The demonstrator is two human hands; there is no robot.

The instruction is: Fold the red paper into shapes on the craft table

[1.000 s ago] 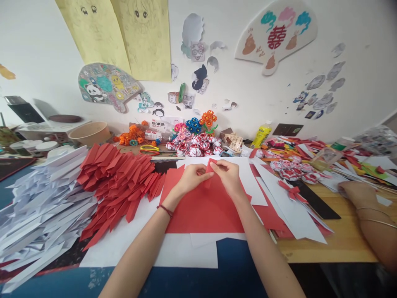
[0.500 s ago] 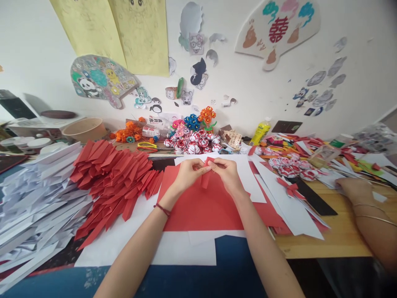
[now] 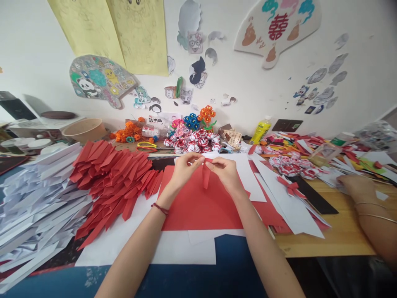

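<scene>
Between my two hands hangs a narrow folded strip of red paper (image 3: 206, 178), its lower end pointing down toward me. My left hand (image 3: 187, 167) pinches its upper part with thumb and forefinger. From the other side my right hand (image 3: 223, 169) grips the same strip, thumb and fingers pressed together. Both hands are held above a large red paper sheet (image 3: 201, 211), which lies on white sheets (image 3: 118, 244). To the left is a heap of folded red paper strips (image 3: 114, 178), and farther left a larger heap of white folded strips (image 3: 46, 207).
Red-and-white paper flowers (image 3: 198, 140) sit at the back by the wall, near a yellow bottle (image 3: 260, 130). White and red sheets (image 3: 288, 207) with a red bow lie to the right. Another person's hand (image 3: 356, 188) rests on the wooden table (image 3: 328, 238) at far right.
My left fingers have shifted slightly up and left at the top of the red strip. The strip hangs a little straighter. The other person's hand has moved slightly right.
</scene>
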